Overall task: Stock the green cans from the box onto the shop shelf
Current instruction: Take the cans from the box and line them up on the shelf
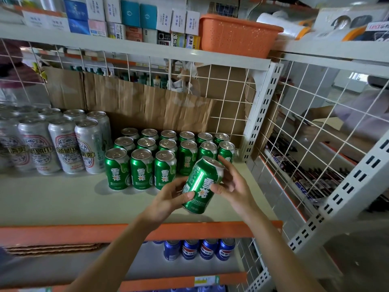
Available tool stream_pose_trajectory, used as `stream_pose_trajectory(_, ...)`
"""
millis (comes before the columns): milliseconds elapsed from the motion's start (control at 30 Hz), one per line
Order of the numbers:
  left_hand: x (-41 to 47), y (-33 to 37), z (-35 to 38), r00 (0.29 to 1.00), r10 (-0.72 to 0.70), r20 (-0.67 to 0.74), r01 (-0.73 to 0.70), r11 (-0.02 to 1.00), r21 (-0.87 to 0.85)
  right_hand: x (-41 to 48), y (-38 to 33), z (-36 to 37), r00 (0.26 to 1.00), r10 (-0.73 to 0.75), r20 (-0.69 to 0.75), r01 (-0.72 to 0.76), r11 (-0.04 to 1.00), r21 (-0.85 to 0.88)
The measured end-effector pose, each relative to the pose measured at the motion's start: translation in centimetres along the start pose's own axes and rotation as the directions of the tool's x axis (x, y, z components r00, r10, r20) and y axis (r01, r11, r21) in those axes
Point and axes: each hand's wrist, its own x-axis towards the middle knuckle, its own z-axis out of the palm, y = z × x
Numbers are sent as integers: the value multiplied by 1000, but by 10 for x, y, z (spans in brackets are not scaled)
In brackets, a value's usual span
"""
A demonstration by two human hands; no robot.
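I hold one green can (201,184) tilted above the front of the pale shop shelf (63,199). My left hand (170,199) grips its lower part and my right hand (229,184) holds its upper side and top. Just behind it, several green cans (164,152) stand upright in rows on the shelf, tops up. The front row has three cans; the shelf to the right of them, under the held can, is bare. The box is not in view.
Tall silver cans (63,144) stand left of the green ones. Brown cardboard (147,102) lines the wire back. A white upright post (261,114) and wire mesh (315,131) close the right side. Blue cola cans (200,249) fill the shelf below, and an orange basket (235,34) sits above.
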Motion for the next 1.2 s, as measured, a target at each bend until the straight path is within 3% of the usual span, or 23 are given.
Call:
stream_pose_trajectory(233,-2,0,0,998,-23,52,23,1000,1,-2,2,9,993,-49,-109,52,998,21)
stream_pose_trajectory(500,0,5,1,996,-3,92,-8,993,121,8,-12,8,993,-81,-86,71,991,-114)
stream_pose_trajectory(1067,14,0,5,998,-9,-55,16,993,121,13,5,2,993,-24,-115,14,996,-85)
stream_pose_trajectory(1200,24,-10,-7,994,-36,-104,55,981,186,7,24,-8,990,-8,-142,-18,983,-183)
